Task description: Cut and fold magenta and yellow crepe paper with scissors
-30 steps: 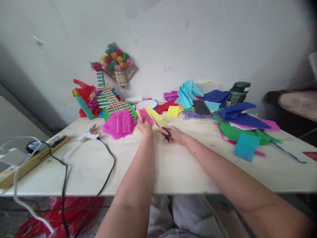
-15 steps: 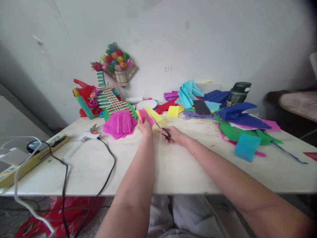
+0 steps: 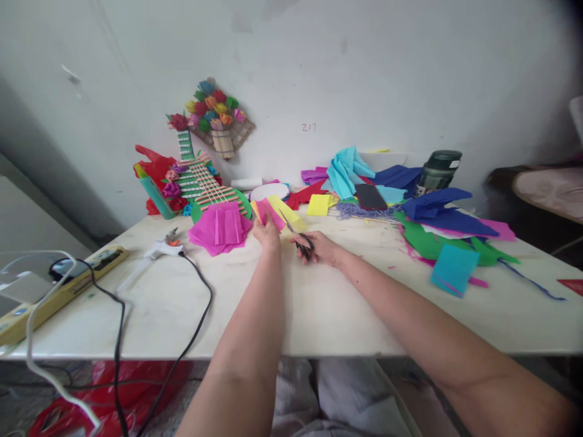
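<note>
My left hand [image 3: 268, 232] is closed on pink paper [image 3: 269, 212], with a strip of orange and yellow along its left side. In my right hand [image 3: 317, 246] are scissors [image 3: 303, 243] with black handles. Their blades are parted and point up and left, just right of the pink paper. Pale yellow paper [image 3: 291, 213] lies on the table behind the blades. To the left of my left hand is a stack of magenta paper [image 3: 220, 228], in front of a guitar-shaped craft [image 3: 207, 185].
A glue gun [image 3: 164, 246], its black cable and a power strip [image 3: 98, 261] occupy the left. Along the back and right lie coloured papers, a phone [image 3: 370, 196], purple yarn [image 3: 364, 210] and a dark bottle [image 3: 439, 173]. Teal paper [image 3: 455, 270] lies at the right.
The scissor blades have opened wider and the handles have spread apart in my right hand. My left hand has stayed almost still with the pink paper.
</note>
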The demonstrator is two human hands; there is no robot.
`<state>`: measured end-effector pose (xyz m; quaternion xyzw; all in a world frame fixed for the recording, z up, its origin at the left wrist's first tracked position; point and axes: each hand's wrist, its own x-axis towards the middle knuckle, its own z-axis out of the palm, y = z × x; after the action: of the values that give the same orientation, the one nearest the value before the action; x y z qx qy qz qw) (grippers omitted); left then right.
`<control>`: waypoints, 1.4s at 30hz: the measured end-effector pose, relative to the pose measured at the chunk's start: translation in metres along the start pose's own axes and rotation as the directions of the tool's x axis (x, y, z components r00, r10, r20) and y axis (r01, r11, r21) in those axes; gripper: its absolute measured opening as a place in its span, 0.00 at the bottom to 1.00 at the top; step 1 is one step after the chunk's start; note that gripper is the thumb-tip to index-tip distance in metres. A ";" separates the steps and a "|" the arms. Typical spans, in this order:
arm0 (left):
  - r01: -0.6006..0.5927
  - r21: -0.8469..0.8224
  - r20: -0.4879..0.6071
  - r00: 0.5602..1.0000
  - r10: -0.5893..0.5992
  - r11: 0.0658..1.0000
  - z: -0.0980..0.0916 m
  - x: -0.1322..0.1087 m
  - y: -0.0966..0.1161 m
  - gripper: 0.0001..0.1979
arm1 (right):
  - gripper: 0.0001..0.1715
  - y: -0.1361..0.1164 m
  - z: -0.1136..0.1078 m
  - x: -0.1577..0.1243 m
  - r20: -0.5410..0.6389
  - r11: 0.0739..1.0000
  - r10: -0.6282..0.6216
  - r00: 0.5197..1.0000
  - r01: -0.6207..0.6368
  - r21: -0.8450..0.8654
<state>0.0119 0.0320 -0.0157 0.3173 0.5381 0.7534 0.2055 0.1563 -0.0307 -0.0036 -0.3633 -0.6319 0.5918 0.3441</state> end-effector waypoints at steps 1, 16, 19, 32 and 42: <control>-0.005 -0.011 0.005 1.000 0.005 1.000 0.000 -0.001 0.000 0.11 | 0.20 -0.001 0.000 0.000 0.002 1.000 0.003 1.000 -0.003 0.006; 0.021 -0.036 0.049 0.999 -0.019 0.999 0.002 -0.007 0.007 0.11 | 0.22 -0.005 0.000 -0.002 -0.036 1.000 0.009 0.999 -0.009 -0.001; 0.020 -0.045 0.058 0.998 -0.018 0.999 0.003 -0.007 0.005 0.11 | 0.23 -0.003 0.000 -0.001 -0.041 1.000 0.001 0.999 -0.001 -0.001; 0.009 -0.044 0.064 0.998 -0.006 0.999 0.003 -0.005 0.002 0.10 | 0.22 0.002 0.001 0.002 -0.052 1.000 -0.009 0.999 0.009 -0.011; 0.046 -0.057 0.063 0.997 -0.042 0.997 0.002 -0.006 0.005 0.10 | 0.17 0.002 0.005 0.003 -0.070 0.999 -0.027 0.997 0.024 -0.047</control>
<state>0.0179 0.0278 -0.0122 0.3221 0.5162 0.7539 0.2477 0.1509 -0.0309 -0.0061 -0.3836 -0.6375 0.5596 0.3652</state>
